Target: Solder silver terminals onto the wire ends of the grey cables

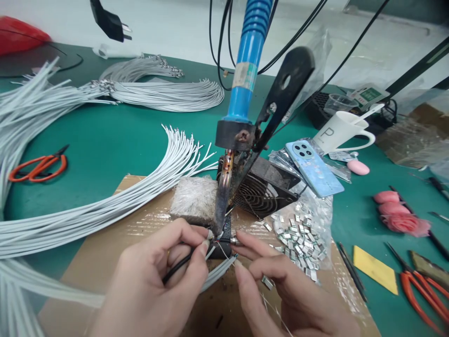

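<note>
My left hand [157, 276] is closed, its thumb and index finger pinching a black cable [178, 267] close to its end. Just above those fingertips is the tip of a blue-handled soldering iron [220, 213], which points down from a stand. My right hand [277, 281] is closed on a thin strand of solder wire [226, 250], which runs up to the iron's tip and trails below the palm. Its index fingertip is beside a small metal connector [234, 240]. White cables [220, 272] pass beneath both hands. The exact joint at the tip is partly hidden by fingers.
Bundles of white cables [140, 196] cover the left. A small fan [261, 192] and a pile of metal connector shells [301, 243] lie right of the iron. Also there are a phone [314, 168], a mug [342, 133], orange scissors [38, 168] and orange-handled cutters [417, 285].
</note>
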Motion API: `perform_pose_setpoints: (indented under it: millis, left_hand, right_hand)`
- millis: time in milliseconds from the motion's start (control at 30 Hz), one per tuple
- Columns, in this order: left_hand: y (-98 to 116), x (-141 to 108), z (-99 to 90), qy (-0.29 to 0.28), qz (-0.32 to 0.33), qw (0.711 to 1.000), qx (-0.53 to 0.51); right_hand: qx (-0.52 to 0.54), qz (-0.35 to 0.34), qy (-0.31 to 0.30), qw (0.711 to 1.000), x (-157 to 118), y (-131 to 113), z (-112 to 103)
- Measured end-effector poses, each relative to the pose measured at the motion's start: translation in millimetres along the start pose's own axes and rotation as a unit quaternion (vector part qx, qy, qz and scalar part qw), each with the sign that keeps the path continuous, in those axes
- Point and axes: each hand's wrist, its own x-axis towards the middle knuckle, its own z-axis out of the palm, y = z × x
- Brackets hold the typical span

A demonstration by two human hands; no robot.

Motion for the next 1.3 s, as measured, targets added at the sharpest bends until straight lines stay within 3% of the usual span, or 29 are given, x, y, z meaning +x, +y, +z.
perform_pose_setpoints:
  millis: [800, 1067, 1300]
  left_hand:
    - [-0.8, -0.5, -4.2, -0.023, -0.007, 1.0, -0.014]
    - [7.2, 6.6, 7.1, 0.071, -0.021, 0.997, 0.004]
    - [5.9, 5.9, 4.6, 0.075, -0.003, 0.997, 0.011]
  right_hand:
    - [0.015, -0.04, -0.017, 0.999, 2.9, 3.4, -1.4]
    - [0.02, -0.033, -0.023, 0.999, 2.3, 3.6, -1.8]
    - [0.023, -0.024, -0.013, 0.999, 0.8, 3.8, -0.6]
